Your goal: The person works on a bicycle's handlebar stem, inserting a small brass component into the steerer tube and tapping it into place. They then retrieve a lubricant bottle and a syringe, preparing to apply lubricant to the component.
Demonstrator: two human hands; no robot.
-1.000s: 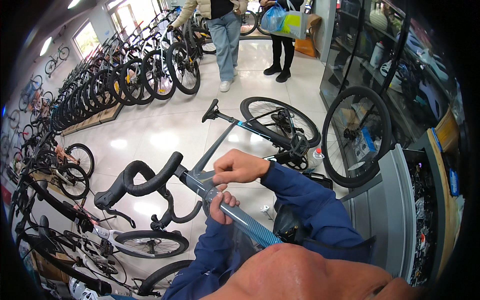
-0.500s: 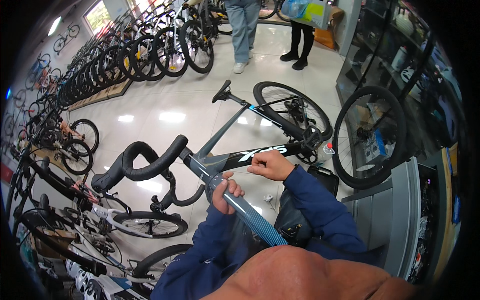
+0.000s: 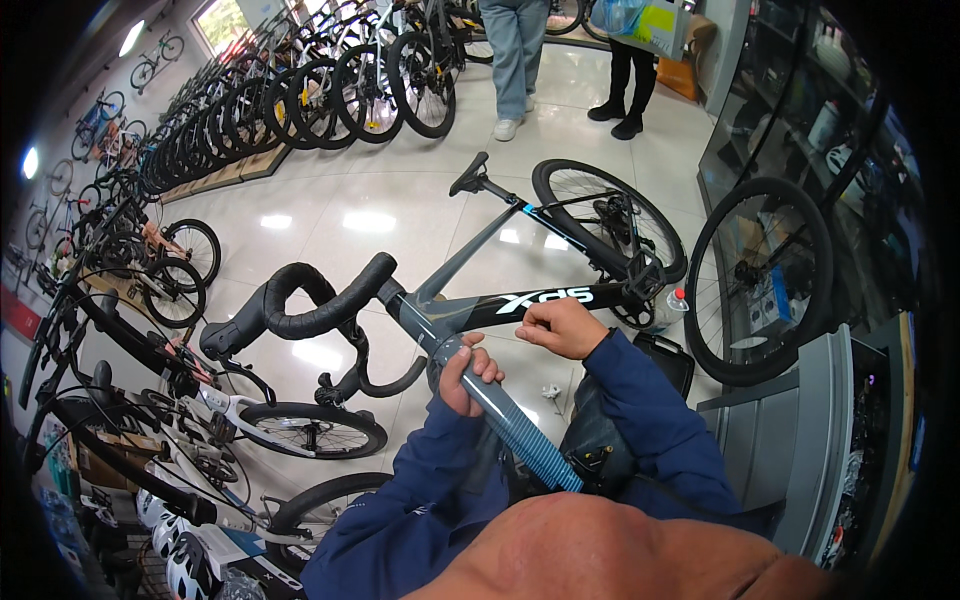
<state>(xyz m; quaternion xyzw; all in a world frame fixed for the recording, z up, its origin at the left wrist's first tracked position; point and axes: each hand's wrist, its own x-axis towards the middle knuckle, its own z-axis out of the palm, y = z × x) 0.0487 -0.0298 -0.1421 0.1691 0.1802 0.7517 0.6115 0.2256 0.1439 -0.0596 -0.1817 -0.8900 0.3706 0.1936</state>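
Note:
A dark grey and black road bicycle (image 3: 445,314) lies tilted in front of me, its blue-striped fork (image 3: 525,436) pointing back toward my body. Around the upper part of the fork, just below the head tube, my left hand (image 3: 468,374) is closed. My right hand (image 3: 563,328) is at the down tube, fingers curled together; whether they hold something small is hidden. Black drop handlebars (image 3: 322,325) hang off to the left. Farther away are the saddle (image 3: 468,175) and the mounted rear wheel (image 3: 672,270). No wheel sits in the fork.
A loose wheel (image 3: 697,310) leans by the glass cabinet (image 3: 745,135) at right, near a red-capped bottle (image 3: 671,309). A grey cabinet (image 3: 775,440) stands close on my right. Parked bicycles (image 3: 300,428) crowd the left; more line the back. Two people (image 3: 516,60) stand beyond.
The whole scene has shifted slightly to the right in the picture. My left hand keeps its hold on the fork, and my right hand stays curled by the down tube.

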